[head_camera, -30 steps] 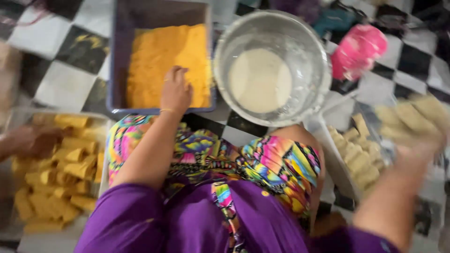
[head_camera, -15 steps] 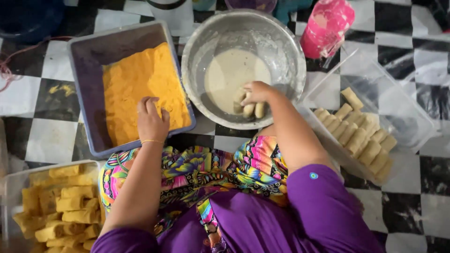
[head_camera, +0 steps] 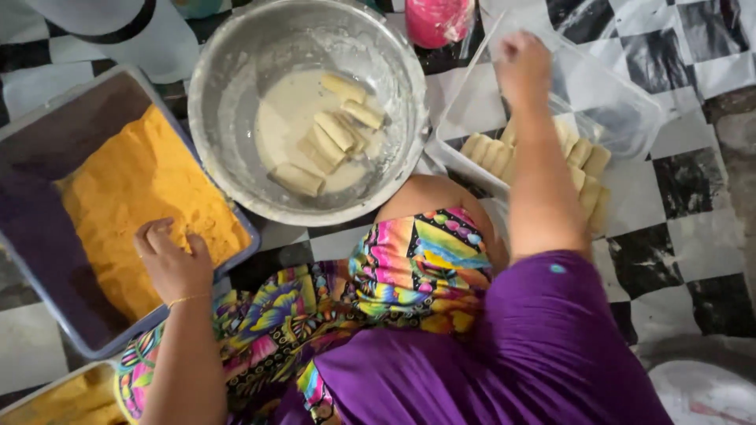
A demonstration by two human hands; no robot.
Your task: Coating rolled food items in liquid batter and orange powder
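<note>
Your checkered floor (head_camera: 693,236) of black and white tiles carries everything here, and you sit on it in a purple top and bright patterned cloth. The widest thing near you is the grey rectangular tub (head_camera: 35,236) at your left, its far half banked with orange-yellow crumbs (head_camera: 142,205) and its near half bare. Beside it, in front of your knee, stands the round metal bowl (head_camera: 236,47), a pool of pale batter (head_camera: 295,110) in its bottom with several pale rolls (head_camera: 335,130) lying in it, some side by side, one apart toward you. At your right lies a clear plastic tray (head_camera: 622,118) with a row of the same uncoated rolls packed close along its near side. A pink plastic container (head_camera: 437,20) stands just beyond the bowl and tray, and the corner of another tray with yellow coated pieces (head_camera: 63,401) shows at the lower left.

Your left hand (head_camera: 173,260) rests on the crumbs at the tub's near rim, fingers curled loosely, holding nothing. Your right hand (head_camera: 521,67) hovers over the clear tray, fingers bunched downward; whether it grips anything I cannot tell
</note>
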